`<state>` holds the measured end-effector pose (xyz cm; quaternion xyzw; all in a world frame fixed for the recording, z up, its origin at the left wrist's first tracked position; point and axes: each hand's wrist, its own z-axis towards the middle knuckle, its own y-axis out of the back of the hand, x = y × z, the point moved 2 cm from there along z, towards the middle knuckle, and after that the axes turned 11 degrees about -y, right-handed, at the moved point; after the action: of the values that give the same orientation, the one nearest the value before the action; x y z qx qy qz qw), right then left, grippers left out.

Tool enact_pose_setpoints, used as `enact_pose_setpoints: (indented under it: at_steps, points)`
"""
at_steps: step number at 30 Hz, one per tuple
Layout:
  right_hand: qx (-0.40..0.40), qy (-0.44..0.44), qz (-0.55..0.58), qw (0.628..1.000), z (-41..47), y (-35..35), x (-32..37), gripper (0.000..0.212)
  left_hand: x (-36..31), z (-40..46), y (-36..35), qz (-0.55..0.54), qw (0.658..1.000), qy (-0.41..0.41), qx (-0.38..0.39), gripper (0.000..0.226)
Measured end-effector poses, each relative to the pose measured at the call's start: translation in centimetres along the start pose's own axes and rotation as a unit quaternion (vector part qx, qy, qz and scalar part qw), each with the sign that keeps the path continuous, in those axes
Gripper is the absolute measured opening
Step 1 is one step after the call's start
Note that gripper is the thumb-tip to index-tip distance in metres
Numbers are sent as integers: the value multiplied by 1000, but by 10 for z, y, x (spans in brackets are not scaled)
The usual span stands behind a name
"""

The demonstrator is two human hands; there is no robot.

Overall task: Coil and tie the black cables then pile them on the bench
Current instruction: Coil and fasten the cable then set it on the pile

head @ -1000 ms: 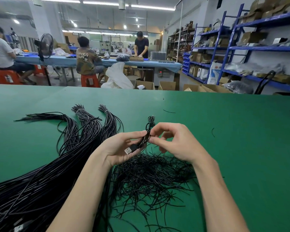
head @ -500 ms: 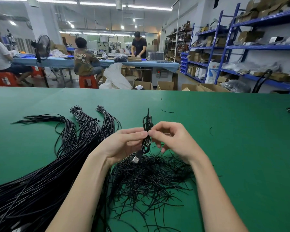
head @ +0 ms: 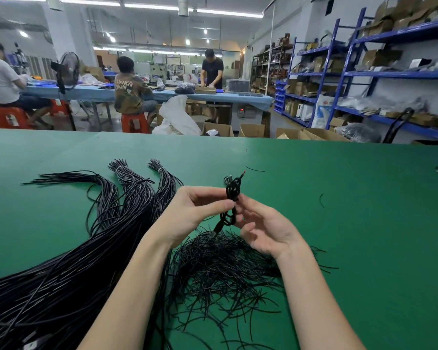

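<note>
At the bottom of the frame a tangle of short black ties (head: 223,269) lies on the green desk (head: 364,223), with long bundled black cables (head: 68,274) fanning to the lower left. Above the tangle, at frame centre, the left hand (head: 190,213) pinches a small coiled cable (head: 232,200) between thumb and fingertips. The right hand (head: 266,228) has its grip loose, fingers half-curled; its fingertips seem to touch the coil, though contact is unclear. The coil's plug hangs downward. Farther back, workers sit at a blue table (head: 162,96); blue shelving (head: 364,79) stands upper right.
</note>
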<state>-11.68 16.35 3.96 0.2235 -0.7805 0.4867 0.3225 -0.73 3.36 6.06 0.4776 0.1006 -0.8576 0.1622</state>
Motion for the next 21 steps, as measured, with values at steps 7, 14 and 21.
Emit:
enact_pose_setpoints:
  at_steps: [7,14,21]
  points:
    - [17,-93,99,991,11,4,-8,22,7,-1,-1,35,999,-8,34,32]
    - [-182,169,-194,949,12,5,4,8,25,-1,-2,-122,977,135,-114,39]
    - [-200,214,-258,920,11,8,5,5,32,1,-5,-206,948,175,-169,42]
